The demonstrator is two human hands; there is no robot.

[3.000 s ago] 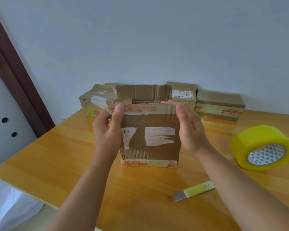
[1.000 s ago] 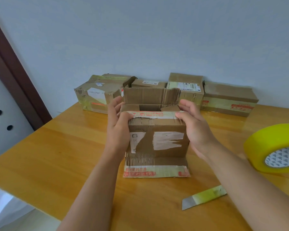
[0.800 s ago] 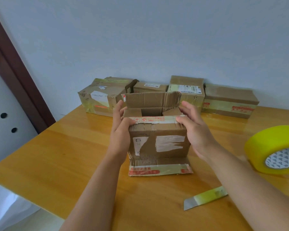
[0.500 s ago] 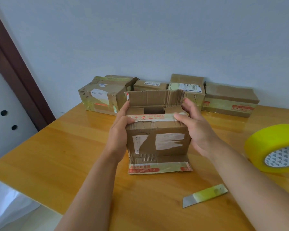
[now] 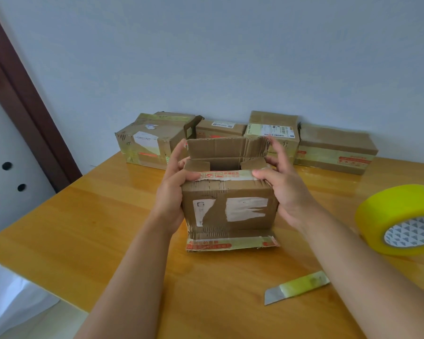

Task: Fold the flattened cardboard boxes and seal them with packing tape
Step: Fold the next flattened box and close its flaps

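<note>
A worn brown cardboard box (image 5: 230, 211) stands upright on the wooden table (image 5: 83, 216), its top open and its far flap standing up. Two short side flaps are folded inward. A taped bottom flap splays out toward me on the table. My left hand (image 5: 171, 189) grips the box's left side, thumb pressing the near top flap. My right hand (image 5: 284, 187) grips the right side the same way, fingers reaching behind toward the far flap. A big yellow roll of packing tape (image 5: 399, 218) lies at the right.
Several taped-up boxes (image 5: 154, 140) line the wall at the back of the table. A small cutter blade with a yellow-green handle (image 5: 296, 287) lies near the front right. A dark door frame (image 5: 27, 99) stands at the left; the table's left edge drops off.
The box was lowered onto the table and its near top flap pressed down and inward. Both hands shifted from the top corners to gripping the sides, and the side flaps folded in.
</note>
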